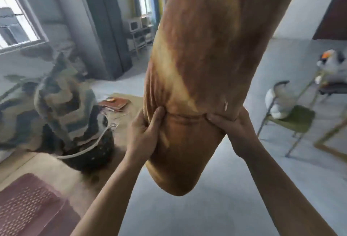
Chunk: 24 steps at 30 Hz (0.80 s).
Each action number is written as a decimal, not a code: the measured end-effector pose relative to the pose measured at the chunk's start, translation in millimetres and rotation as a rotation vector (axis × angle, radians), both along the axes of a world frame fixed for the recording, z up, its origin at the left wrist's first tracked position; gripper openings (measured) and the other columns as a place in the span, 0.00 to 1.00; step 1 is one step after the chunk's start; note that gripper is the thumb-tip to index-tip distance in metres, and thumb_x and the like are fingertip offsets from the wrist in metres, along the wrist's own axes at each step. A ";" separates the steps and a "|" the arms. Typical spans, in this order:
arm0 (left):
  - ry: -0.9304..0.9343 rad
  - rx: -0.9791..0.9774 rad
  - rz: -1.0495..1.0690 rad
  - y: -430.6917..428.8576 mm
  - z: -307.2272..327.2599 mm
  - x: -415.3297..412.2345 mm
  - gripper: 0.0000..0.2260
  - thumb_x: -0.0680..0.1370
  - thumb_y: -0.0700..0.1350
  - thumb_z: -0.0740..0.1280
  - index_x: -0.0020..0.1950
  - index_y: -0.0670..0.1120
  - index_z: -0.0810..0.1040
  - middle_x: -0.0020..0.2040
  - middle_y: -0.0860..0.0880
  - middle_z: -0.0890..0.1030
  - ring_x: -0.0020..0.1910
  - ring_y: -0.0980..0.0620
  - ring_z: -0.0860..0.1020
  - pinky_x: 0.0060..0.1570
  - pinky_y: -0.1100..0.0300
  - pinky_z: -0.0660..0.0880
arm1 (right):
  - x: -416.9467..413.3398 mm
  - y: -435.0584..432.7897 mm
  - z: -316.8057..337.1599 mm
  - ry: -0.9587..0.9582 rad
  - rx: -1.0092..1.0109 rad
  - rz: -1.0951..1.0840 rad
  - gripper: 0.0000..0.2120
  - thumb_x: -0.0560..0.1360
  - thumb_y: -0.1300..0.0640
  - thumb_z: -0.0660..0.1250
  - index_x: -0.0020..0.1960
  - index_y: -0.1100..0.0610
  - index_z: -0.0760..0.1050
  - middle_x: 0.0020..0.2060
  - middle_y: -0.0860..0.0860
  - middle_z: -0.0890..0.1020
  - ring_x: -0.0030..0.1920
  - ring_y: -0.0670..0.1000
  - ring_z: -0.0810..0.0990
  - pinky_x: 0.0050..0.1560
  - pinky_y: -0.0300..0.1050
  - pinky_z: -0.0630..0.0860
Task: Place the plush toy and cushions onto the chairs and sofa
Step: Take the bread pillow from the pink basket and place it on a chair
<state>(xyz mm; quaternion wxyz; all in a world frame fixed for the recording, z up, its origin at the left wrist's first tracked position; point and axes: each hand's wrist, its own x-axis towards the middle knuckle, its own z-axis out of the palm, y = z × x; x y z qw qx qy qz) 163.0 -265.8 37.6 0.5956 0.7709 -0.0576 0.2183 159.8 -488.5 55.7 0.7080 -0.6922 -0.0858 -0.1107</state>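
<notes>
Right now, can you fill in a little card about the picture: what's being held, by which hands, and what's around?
held thing: orange-brown cushion, up in the air
left hand: grips its left side
right hand: grips its right side
chair: green seat, on the right, a white object on it
left of the picture: camouflage fabric by a dark basket

Grey floor [206, 217], green chair [293, 121], tan mat [56, 168].

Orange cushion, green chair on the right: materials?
Orange cushion: soft, velvety-looking fabric; it puckers into folds where the left hand and right hand grip it. Green chair: thin tubular frame, probably metal, with a green padded-looking seat; blur leaves finish unclear.
</notes>
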 end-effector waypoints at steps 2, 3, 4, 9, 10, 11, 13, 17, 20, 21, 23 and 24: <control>0.018 -0.030 -0.121 -66.7 -3.8 10.1 0.14 0.76 0.68 0.65 0.46 0.60 0.81 0.40 0.64 0.84 0.44 0.68 0.81 0.44 0.71 0.74 | -14.3 -60.2 -7.0 -0.010 0.025 -0.131 0.39 0.56 0.42 0.80 0.65 0.48 0.77 0.56 0.40 0.86 0.56 0.43 0.85 0.56 0.39 0.81; 0.035 -0.029 -0.153 -99.0 -10.0 15.7 0.15 0.76 0.69 0.65 0.44 0.59 0.82 0.40 0.63 0.85 0.43 0.66 0.81 0.44 0.67 0.75 | -21.5 -89.8 -12.9 -0.011 0.038 -0.186 0.41 0.55 0.42 0.80 0.67 0.49 0.77 0.57 0.41 0.86 0.57 0.43 0.84 0.58 0.41 0.81; 0.056 -0.018 -0.183 -132.4 -15.0 20.0 0.16 0.75 0.69 0.63 0.43 0.60 0.83 0.40 0.63 0.85 0.43 0.65 0.81 0.44 0.63 0.75 | -29.2 -119.2 -19.2 -0.009 0.050 -0.238 0.43 0.56 0.42 0.81 0.69 0.50 0.76 0.59 0.42 0.85 0.59 0.44 0.84 0.61 0.44 0.80; 0.127 0.077 -0.345 -312.5 -34.2 36.8 0.22 0.77 0.65 0.59 0.33 0.51 0.75 0.28 0.62 0.79 0.31 0.63 0.75 0.38 0.54 0.69 | -68.0 -273.8 -44.9 0.056 0.121 -0.436 0.43 0.58 0.43 0.82 0.70 0.49 0.73 0.61 0.43 0.84 0.63 0.45 0.82 0.66 0.48 0.78; 0.131 0.090 -0.381 -351.6 -35.4 38.9 0.22 0.77 0.64 0.59 0.32 0.50 0.73 0.27 0.61 0.78 0.30 0.61 0.74 0.37 0.53 0.68 | -75.2 -305.4 -46.8 0.064 0.131 -0.482 0.41 0.59 0.44 0.82 0.70 0.49 0.73 0.61 0.43 0.84 0.63 0.44 0.82 0.65 0.45 0.78; 0.135 0.095 -0.419 -389.2 -36.2 39.7 0.22 0.78 0.64 0.59 0.33 0.50 0.73 0.26 0.60 0.78 0.31 0.59 0.74 0.37 0.53 0.68 | -81.7 -335.7 -48.4 0.067 0.137 -0.534 0.40 0.60 0.45 0.81 0.69 0.48 0.74 0.60 0.42 0.85 0.62 0.43 0.82 0.62 0.42 0.79; 0.150 0.091 -0.502 -457.2 -39.3 35.3 0.24 0.80 0.65 0.60 0.35 0.49 0.75 0.29 0.60 0.79 0.33 0.61 0.76 0.37 0.55 0.70 | -96.2 -391.4 -49.9 0.075 0.143 -0.635 0.38 0.60 0.45 0.81 0.68 0.48 0.74 0.59 0.41 0.85 0.61 0.41 0.83 0.58 0.37 0.79; 0.186 0.100 -0.651 -560.6 -48.2 34.8 0.22 0.82 0.62 0.59 0.35 0.49 0.74 0.29 0.61 0.79 0.32 0.62 0.74 0.36 0.57 0.71 | -113.3 -483.2 -53.1 0.099 0.129 -0.778 0.38 0.59 0.47 0.82 0.67 0.51 0.75 0.58 0.45 0.86 0.60 0.44 0.84 0.57 0.40 0.80; 0.191 0.066 -0.737 -629.7 -54.4 50.5 0.22 0.80 0.65 0.60 0.38 0.50 0.78 0.32 0.58 0.81 0.34 0.63 0.77 0.37 0.62 0.73 | -107.4 -541.1 -64.0 0.106 0.151 -0.865 0.40 0.59 0.44 0.81 0.69 0.50 0.74 0.61 0.45 0.85 0.62 0.45 0.83 0.61 0.43 0.79; 0.192 0.061 -0.766 -651.3 -60.1 56.9 0.22 0.80 0.65 0.60 0.39 0.50 0.79 0.34 0.57 0.82 0.35 0.63 0.79 0.38 0.62 0.74 | -103.8 -558.1 -69.6 0.114 0.162 -0.890 0.40 0.59 0.43 0.81 0.69 0.50 0.75 0.61 0.44 0.85 0.63 0.44 0.82 0.62 0.43 0.78; 0.201 0.065 -0.836 -694.1 -70.7 69.6 0.22 0.79 0.66 0.61 0.42 0.49 0.80 0.36 0.56 0.84 0.37 0.62 0.81 0.40 0.58 0.78 | -95.8 -591.1 -79.2 0.155 0.184 -0.944 0.36 0.61 0.41 0.80 0.67 0.47 0.77 0.61 0.42 0.85 0.63 0.42 0.82 0.63 0.42 0.77; 0.200 0.071 -0.875 -717.3 -74.7 77.7 0.23 0.78 0.68 0.61 0.44 0.50 0.82 0.39 0.57 0.85 0.40 0.62 0.82 0.42 0.55 0.80 | -90.8 -609.2 -83.3 0.173 0.197 -0.974 0.32 0.63 0.41 0.81 0.65 0.46 0.79 0.59 0.41 0.85 0.62 0.41 0.82 0.61 0.40 0.77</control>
